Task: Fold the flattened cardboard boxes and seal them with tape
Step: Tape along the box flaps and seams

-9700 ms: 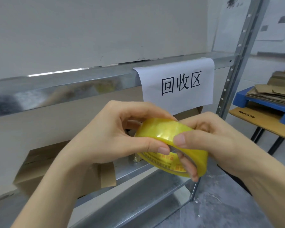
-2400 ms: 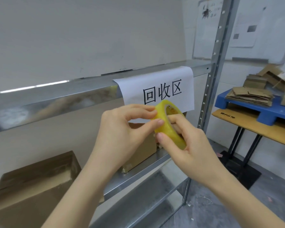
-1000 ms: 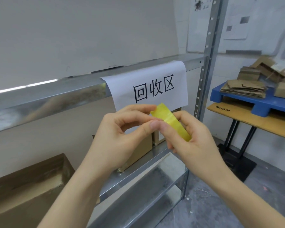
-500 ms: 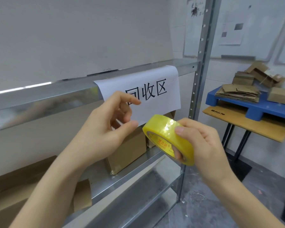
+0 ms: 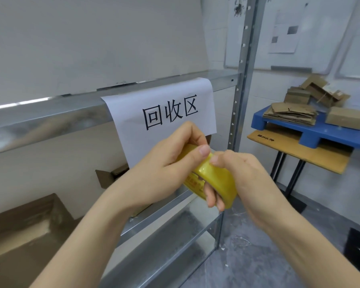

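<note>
Left hand [image 5: 160, 171], right hand [image 5: 247, 179] grip tape roll [image 5: 216, 177] between them.

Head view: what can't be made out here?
- Tape roll: its free end, hidden under the thumbs of the left hand and right hand.
- Small box on the shelf: mostly behind the left hand and the paper sign.
- Open box: cut off by the left and bottom edges.
- Wall sheets: print too small and blurred to read.
</note>
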`<state>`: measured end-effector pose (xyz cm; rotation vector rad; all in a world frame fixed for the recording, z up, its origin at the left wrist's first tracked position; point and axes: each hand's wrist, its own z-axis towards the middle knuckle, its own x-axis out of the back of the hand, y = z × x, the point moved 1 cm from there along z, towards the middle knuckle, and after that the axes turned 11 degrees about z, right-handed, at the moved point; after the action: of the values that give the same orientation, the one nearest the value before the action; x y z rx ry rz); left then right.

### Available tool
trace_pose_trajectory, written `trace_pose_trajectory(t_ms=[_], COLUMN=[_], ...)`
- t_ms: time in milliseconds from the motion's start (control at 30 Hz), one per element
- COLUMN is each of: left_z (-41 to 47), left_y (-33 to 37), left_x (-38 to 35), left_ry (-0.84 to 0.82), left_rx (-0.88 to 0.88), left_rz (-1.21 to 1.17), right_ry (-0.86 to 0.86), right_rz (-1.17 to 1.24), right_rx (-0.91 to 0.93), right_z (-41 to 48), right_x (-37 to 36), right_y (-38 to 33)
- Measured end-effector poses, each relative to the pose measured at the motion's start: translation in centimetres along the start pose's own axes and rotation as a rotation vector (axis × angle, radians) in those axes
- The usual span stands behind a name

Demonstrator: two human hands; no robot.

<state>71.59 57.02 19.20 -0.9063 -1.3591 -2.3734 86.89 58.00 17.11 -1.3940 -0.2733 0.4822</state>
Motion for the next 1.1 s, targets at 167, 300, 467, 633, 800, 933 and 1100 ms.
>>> trace_pose_trajectory(t_ms=[167,300,467,633,800,933,1100], left_z=[0.5,0.6,0.7,0.6,0.6,0.5,0.7], left_y=[-0.1,-0.1,0.2,1.0,1.4,1.3,1.6], left_x=[-0.7,-0.9,-1.3,-2.0,-2.4,-2.7,-2.9], left_ry=[-0.009,-0.012,-0.003,-0.061,-0.067,-0.057,-0.026], left_rx=[0.000,-0.001,-0.038,-0.112,-0.122,-0.093,-0.097], left_rz=[-0.099,-0.126,-0.186,-0.274,-0.271,-0.260,-0.276], right_ry=[-0.016,-0.083,-0.073,-0.038,-0.021,0.004,0.002], right_rz=[-0.041,0.020,-0.010,-0.014,0.006,0.001,-0.014], right_rx=[-0.030,-0.010,0.054,0.068,0.042,0.032,0.048], right_z=[-0.1,-0.7,-1.1,-1.5,-1.8,-1.9,-2.1], right_x=[0.5,1.2,1.4,1.7,1.8,1.9,2.2], right_y=[-0.1,0.1,0.0,-0.3,-0.3,-0.1,-0.1])
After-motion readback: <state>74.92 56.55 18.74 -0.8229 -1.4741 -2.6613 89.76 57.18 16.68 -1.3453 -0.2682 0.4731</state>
